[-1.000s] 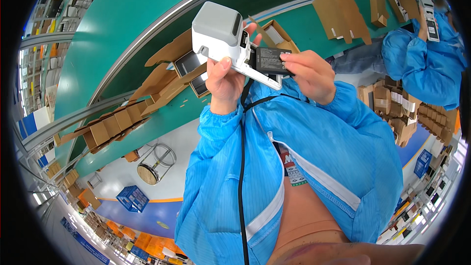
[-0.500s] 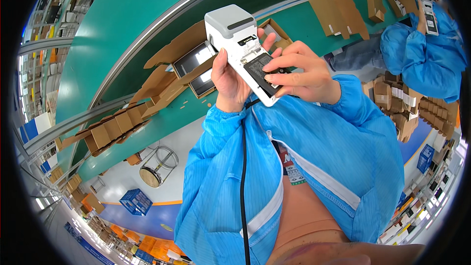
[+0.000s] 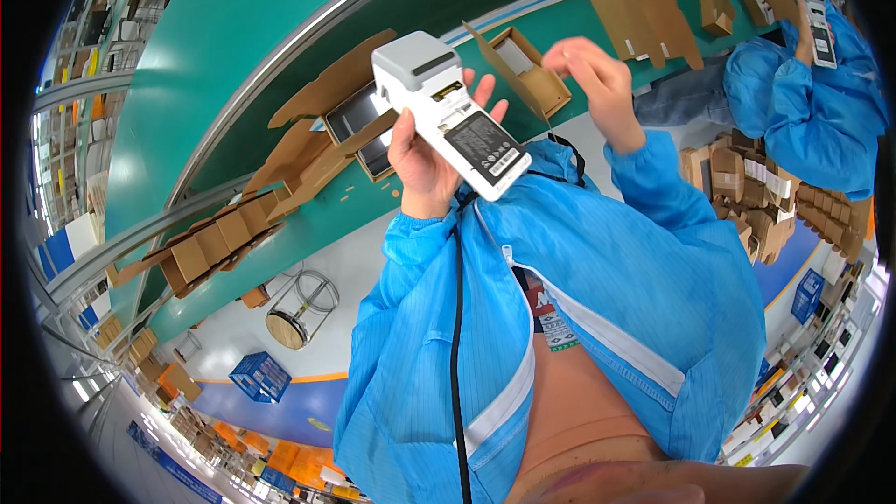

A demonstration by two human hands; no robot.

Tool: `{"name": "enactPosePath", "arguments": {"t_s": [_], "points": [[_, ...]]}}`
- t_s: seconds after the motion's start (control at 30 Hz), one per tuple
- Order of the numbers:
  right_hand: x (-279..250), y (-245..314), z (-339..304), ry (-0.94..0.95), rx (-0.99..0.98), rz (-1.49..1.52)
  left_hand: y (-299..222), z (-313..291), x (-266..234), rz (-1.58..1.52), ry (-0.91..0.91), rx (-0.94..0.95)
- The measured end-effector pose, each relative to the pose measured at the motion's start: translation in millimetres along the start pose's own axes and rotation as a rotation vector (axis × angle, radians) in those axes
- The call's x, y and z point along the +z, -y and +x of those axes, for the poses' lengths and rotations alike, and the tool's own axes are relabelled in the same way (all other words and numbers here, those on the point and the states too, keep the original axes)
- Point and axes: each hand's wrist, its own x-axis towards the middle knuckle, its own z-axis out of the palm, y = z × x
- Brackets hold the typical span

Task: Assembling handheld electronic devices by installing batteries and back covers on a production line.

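Observation:
My left hand is wrapped round a white and grey handheld payment terminal, held back side up above the table edge. A black battery with a printed label lies in the terminal's open back. Further right, apart from the terminal, is my right hand. Its fingers are bent and bunched together, slightly blurred, with nothing visible in them. Just left of that hand stands an open brown cardboard box with a pale item inside.
Left of the terminal, open cartons hold dark-screened devices on the green table. At far right a co-worker in a blue smock holds a similar terminal. A round stool and blue crate stand on the floor.
My right hand has let go of the battery and moved up and right, away from the terminal. The battery now lies flat in the terminal, which has shifted slightly down and left.

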Motion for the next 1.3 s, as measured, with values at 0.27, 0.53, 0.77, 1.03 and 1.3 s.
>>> {"name": "enactPosePath", "arguments": {"t_s": [0.27, 0.53, 0.77, 1.03, 1.3], "points": [[30, -212, 12, 0.219, 0.486, -0.768, -7, -6, 1, -0.096, -0.1, 0.096], [56, -252, -7, -0.096, 0.574, -0.848, -9, -20, 7, -0.184, -0.194, 0.259], [33, -257, -7, -0.271, 0.425, -0.673, -11, -9, 6, -0.229, -0.224, 0.262], [29, -56, 6, -0.4, 0.456, 0.391, -3, 6, 15, -0.145, -0.219, 0.23], [29, 14, -5, 0.167, 0.323, 0.313, -1, 26, 31, -0.089, -0.099, 0.193]]}}
